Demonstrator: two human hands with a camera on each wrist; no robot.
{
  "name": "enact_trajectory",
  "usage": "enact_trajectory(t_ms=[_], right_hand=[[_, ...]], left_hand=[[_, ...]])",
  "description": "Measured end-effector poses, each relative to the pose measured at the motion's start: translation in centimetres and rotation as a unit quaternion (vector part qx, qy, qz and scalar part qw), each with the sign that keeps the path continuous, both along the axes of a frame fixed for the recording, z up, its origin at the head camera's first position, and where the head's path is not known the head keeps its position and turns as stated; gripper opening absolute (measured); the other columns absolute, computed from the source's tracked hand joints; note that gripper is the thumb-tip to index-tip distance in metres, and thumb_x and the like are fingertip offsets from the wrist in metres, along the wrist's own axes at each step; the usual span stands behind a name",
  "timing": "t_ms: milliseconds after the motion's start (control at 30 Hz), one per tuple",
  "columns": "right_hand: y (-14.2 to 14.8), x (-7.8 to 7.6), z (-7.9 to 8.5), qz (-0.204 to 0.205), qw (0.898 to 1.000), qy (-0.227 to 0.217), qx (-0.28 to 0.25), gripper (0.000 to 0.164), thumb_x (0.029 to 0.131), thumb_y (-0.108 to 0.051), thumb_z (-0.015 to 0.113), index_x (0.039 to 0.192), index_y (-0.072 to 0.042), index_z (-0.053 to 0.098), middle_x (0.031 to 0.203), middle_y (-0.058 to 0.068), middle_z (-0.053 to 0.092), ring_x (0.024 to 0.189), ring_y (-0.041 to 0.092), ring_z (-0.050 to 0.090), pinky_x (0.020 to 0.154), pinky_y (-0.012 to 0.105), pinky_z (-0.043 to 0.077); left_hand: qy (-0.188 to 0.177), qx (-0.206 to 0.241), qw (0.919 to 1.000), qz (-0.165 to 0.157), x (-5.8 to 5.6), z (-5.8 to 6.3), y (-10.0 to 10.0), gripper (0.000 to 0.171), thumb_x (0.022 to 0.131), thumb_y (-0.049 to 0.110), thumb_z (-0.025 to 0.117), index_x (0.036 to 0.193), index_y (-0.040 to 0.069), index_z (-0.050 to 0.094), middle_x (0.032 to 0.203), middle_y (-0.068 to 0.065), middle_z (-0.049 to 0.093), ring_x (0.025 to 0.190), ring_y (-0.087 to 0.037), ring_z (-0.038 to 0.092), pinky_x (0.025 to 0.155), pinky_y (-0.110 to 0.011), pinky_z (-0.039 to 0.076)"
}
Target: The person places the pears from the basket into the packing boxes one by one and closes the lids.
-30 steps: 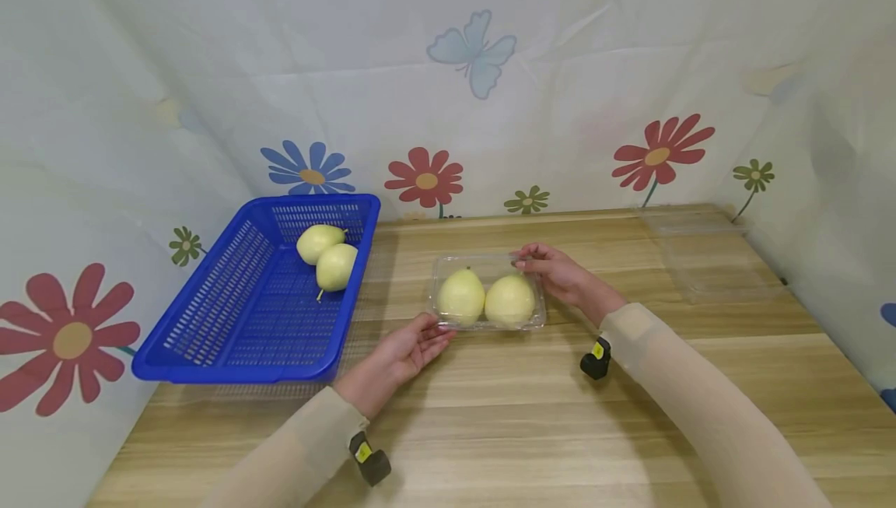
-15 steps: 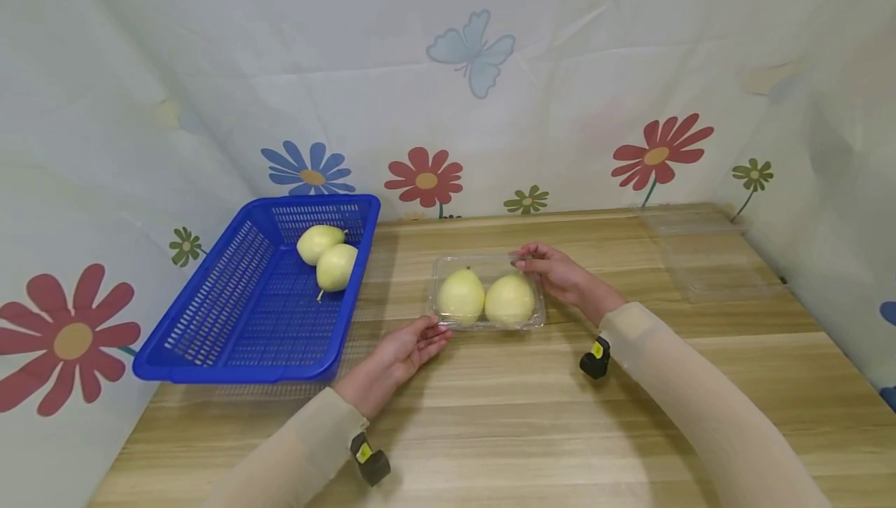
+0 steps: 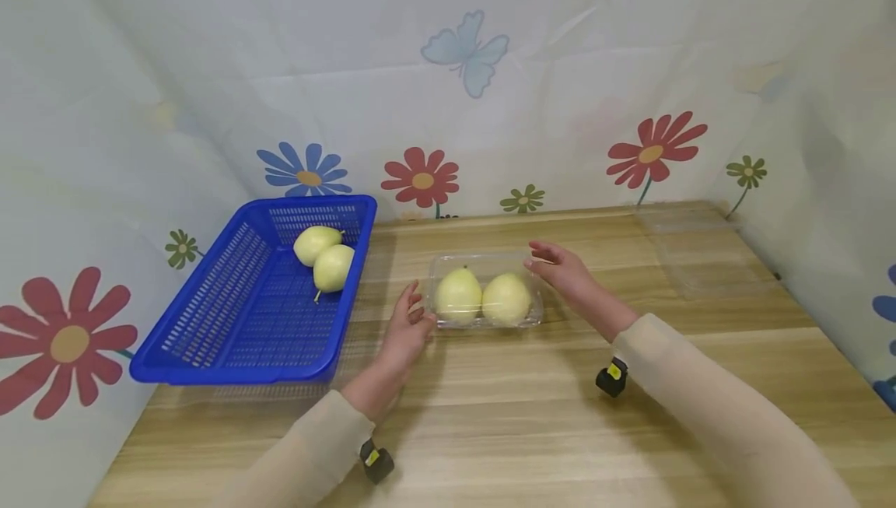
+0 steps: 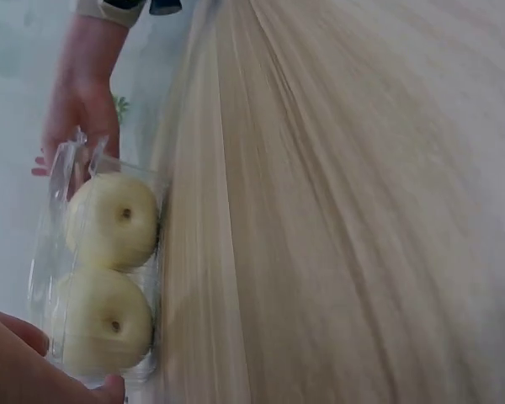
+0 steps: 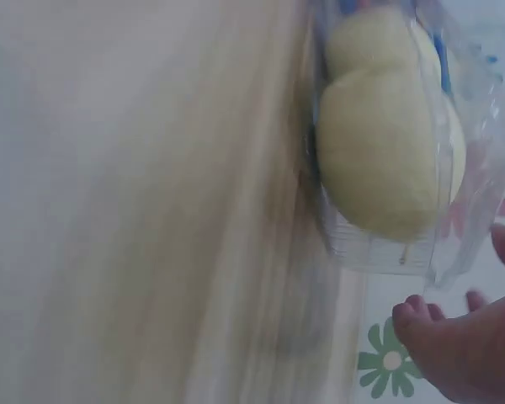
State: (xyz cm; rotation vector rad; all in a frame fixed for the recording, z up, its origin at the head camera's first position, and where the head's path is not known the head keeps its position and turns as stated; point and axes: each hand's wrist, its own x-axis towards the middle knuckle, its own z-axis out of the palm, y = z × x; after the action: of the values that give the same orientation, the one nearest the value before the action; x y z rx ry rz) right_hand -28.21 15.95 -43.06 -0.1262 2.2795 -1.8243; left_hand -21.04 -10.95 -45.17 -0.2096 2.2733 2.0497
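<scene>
The pale, wood-grain table (image 3: 518, 415) spreads beneath both hands. Left of the left hand sits the blue, slatted plastic basket (image 3: 259, 321), near enough, it seems, for easy reach. Beyond the right hand, at the far right, lies a clear, rectangular plastic container (image 3: 700, 255), probably set aside to leave working room. Between the hands rests the clear, oblong plastic box (image 3: 483, 263), its long axis running from the left hand towards the right. The left hand (image 3: 404, 333), fingers parted and grasping nothing, is at the near left corner; whether its thumb touches is unclear. The right hand (image 3: 572, 278) is released, its fingers just off the right end. Inside, two round, yellow-green pears (image 3: 507, 299) lie side by side along that axis, seemingly kept together by the walls; the stem of the one nearer the right hand points towards that hand's end. Two similar pears (image 3: 333, 268) lie in the basket.
</scene>
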Motion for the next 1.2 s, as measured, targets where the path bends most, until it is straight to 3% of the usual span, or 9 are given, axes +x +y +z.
enact_trajectory(t_ms=[133,233,367,467,600,867,933,1067,1200], right_hand=[[0.9,2.1,0.1,0.017,0.998,-0.056,-0.020,0.067,0.108,-0.020,0.049,0.160,0.006,0.015,0.163,0.033,0.027,0.151,0.045,0.035,0.126,0.054,0.032],[1.4,3.8,-0.3,0.035,0.993,-0.105,-0.048,0.068,0.109,-0.023,0.047,0.158,0.010,0.014,0.150,0.029,0.042,0.135,0.036,0.054,0.119,0.045,0.044],[2.0,5.4,-0.9,0.043,0.983,-0.152,-0.089,0.057,0.107,-0.022,0.051,0.149,0.011,0.030,0.114,0.004,0.063,0.101,0.010,0.065,0.094,0.025,0.057],[2.2,6.1,-1.4,0.062,0.977,-0.168,-0.113,0.038,0.106,-0.019,0.053,0.133,0.007,0.044,0.097,-0.004,0.065,0.090,0.006,0.066,0.085,0.020,0.059],[2.0,6.3,-1.8,0.101,0.972,-0.171,-0.124,0.020,0.107,-0.018,0.049,0.113,-0.001,0.057,0.091,-0.004,0.066,0.086,0.007,0.066,0.085,0.021,0.059],[1.3,6.2,-2.1,0.106,0.968,-0.177,-0.141,0.022,0.105,-0.013,0.044,0.096,-0.008,0.062,0.082,-0.005,0.067,0.077,0.005,0.065,0.079,0.019,0.060],[1.3,6.2,-2.2,0.104,0.969,-0.176,-0.141,0.022,0.105,-0.012,0.043,0.095,-0.008,0.062,0.082,-0.005,0.066,0.077,0.005,0.065,0.079,0.019,0.060],[1.1,6.2,-2.0,0.104,0.969,-0.174,-0.141,0.021,0.106,-0.012,0.042,0.095,-0.007,0.060,0.084,-0.004,0.065,0.079,0.005,0.065,0.081,0.019,0.060],[1.1,6.1,-1.9,0.105,0.969,-0.173,-0.140,0.020,0.106,-0.011,0.042,0.097,-0.007,0.059,0.084,-0.004,0.064,0.079,0.005,0.064,0.081,0.019,0.060]], left_hand=[[0.016,-0.023,0.9995,-0.015,0.1,0.3,0.4,0.068,0.099,-0.007,0.044,0.163,0.010,0.025,0.165,-0.027,0.028,0.150,-0.047,0.034,0.119,-0.058,0.040],[0.005,-0.024,0.9996,-0.017,0.2,0.5,0.5,0.066,0.100,-0.006,0.041,0.162,0.011,0.027,0.164,-0.027,0.030,0.149,-0.045,0.036,0.118,-0.056,0.041],[-0.007,-0.025,0.9995,-0.017,0.2,0.5,0.5,0.065,0.101,-0.004,0.042,0.162,0.014,0.029,0.160,-0.029,0.036,0.148,-0.043,0.039,0.119,-0.055,0.040],[-0.010,-0.029,0.9994,-0.016,0.3,0.6,0.5,0.064,0.102,-0.003,0.044,0.162,0.015,0.031,0.156,-0.029,0.043,0.144,-0.041,0.044,0.116,-0.052,0.044],[-0.012,-0.038,0.9992,-0.011,0.3,0.8,0.5,0.063,0.101,-0.002,0.046,0.161,0.016,0.034,0.150,-0.028,0.050,0.140,-0.038,0.048,0.109,-0.046,0.047],[-0.013,-0.029,0.9993,-0.019,0.4,0.8,0.3,0.063,0.101,-0.003,0.048,0.160,0.014,0.035,0.165,-0.025,0.032,0.149,-0.043,0.040,0.121,-0.055,0.039],[-0.013,-0.025,0.9994,-0.021,0.3,0.7,0.2,0.063,0.101,-0.003,0.048,0.160,0.014,0.035,0.163,-0.026,0.034,0.148,-0.042,0.041,0.120,-0.055,0.040],[-0.015,-0.016,0.9995,-0.023,0.2,0.6,0.2,0.064,0.099,-0.004,0.048,0.160,0.014,0.035,0.156,-0.027,0.045,0.143,-0.039,0.049,0.111,-0.044,0.049],[-0.018,-0.012,0.9995,-0.024,0.1,0.6,0.1,0.065,0.099,-0.005,0.048,0.160,0.014,0.036,0.155,-0.027,0.046,0.141,-0.037,0.052,0.099,-0.034,0.052]])
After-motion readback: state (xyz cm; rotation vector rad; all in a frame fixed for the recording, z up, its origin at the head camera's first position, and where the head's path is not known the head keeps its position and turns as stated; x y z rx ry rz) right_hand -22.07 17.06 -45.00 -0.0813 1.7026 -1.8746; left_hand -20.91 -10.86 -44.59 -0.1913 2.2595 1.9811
